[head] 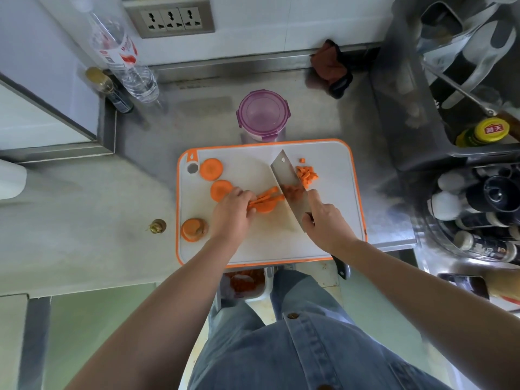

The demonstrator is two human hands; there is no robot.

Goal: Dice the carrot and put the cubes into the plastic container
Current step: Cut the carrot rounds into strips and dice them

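A white cutting board (323,235) with an orange rim lies on the steel counter. My left hand (230,212) holds down a bundle of carrot strips (267,199) at the board's middle. My right hand (323,223) grips the handle of a cleaver (287,181), whose blade stands across the strips' right ends. A small heap of carrot cubes (306,174) lies right of the blade. Two round carrot slices (211,169) (221,190) and a thicker carrot end piece (193,229) lie on the board's left. The plastic container (263,116), lid closed, purple rim, stands just behind the board.
A water bottle (123,57) and a small dark bottle (112,91) stand at the back left. A dark cloth (330,67) lies at the back wall. A rack with jars and bottles (478,204) fills the right side. A carrot top (157,226) lies left of the board.
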